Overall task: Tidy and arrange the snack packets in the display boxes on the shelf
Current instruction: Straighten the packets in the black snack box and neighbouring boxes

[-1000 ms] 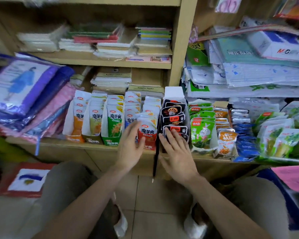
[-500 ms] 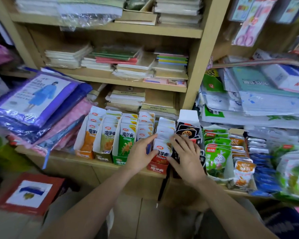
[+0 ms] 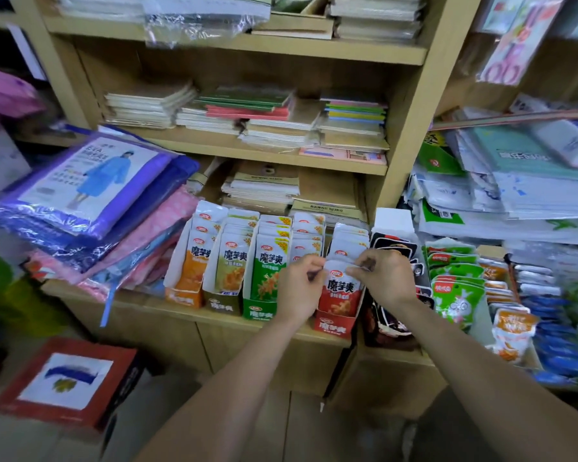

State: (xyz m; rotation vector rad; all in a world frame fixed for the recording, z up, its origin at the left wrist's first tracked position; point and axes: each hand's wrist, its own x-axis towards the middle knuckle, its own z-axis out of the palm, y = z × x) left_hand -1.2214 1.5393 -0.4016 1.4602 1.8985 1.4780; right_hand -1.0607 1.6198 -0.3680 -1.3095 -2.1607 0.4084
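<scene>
A row of display boxes stands on the wooden shelf [image 3: 214,316]: an orange box [image 3: 186,296], an olive one [image 3: 222,305], a green one [image 3: 260,310] and a red box [image 3: 334,325], all holding upright snack packets. The front red packet [image 3: 341,291] in the red box is pinched at its top corners by both hands. My left hand [image 3: 302,285] grips the left corner and my right hand [image 3: 382,278] the right corner. A black box of dark packets [image 3: 394,248] stands just right of my right hand.
Green packets [image 3: 457,288], orange packets [image 3: 511,328] and blue packets [image 3: 561,345] fill the shelf to the right. Bagged raincoats [image 3: 90,188] are stacked at the left. Notebooks [image 3: 247,115] lie on the shelves above. A red carton [image 3: 64,381] sits on the floor at lower left.
Both hands rose from the box fronts to the top of the front red packet and closed on its corners. The view moved closer and upward.
</scene>
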